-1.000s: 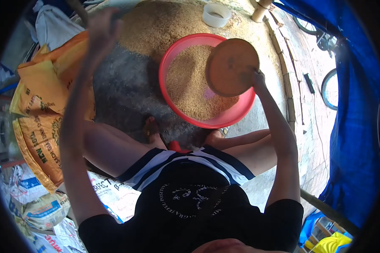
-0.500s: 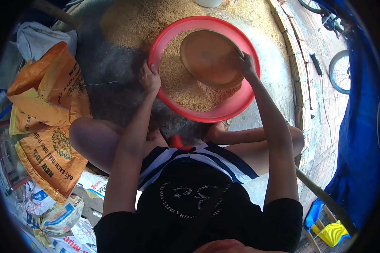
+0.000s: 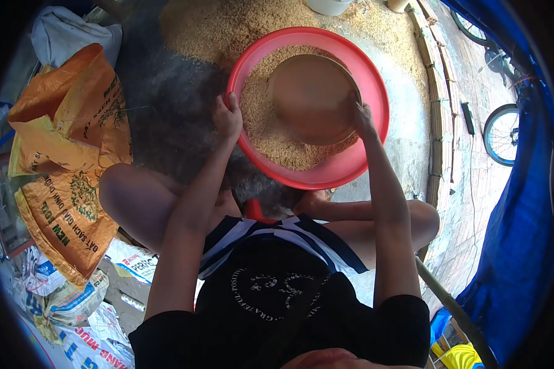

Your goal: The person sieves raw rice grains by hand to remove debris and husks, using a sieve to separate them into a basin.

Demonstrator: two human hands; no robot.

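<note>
A wide red plastic basin [image 3: 380, 92] stands on the floor in front of my crossed legs. Pale brown, flaky grain or husk [image 3: 255, 132] lies inside it. My left hand [image 3: 228, 119] grips the basin's left rim, thumb on top and fingers outside. Over the basin, my right hand [image 3: 363, 118] is closed on the right edge of a round, shallow brown sieve [image 3: 311, 98]. The sieve is blurred by motion, so what lies in it cannot be made out. Part of the husk is hidden beneath it.
More husk [image 3: 221, 31] is spread on the floor beyond the basin, near a white bucket [image 3: 329, 5]. Orange printed sacks [image 3: 74, 197] lie at left. A low brick edge [image 3: 438, 117] runs along the right, with a bicycle wheel [image 3: 502, 135] and blue tarp [image 3: 505, 246] past it.
The sieve has shifted slightly left and toward me over the basin, with my right hand on it, and now looks blurred. My left hand stays on the rim. The whole view has shifted a little.
</note>
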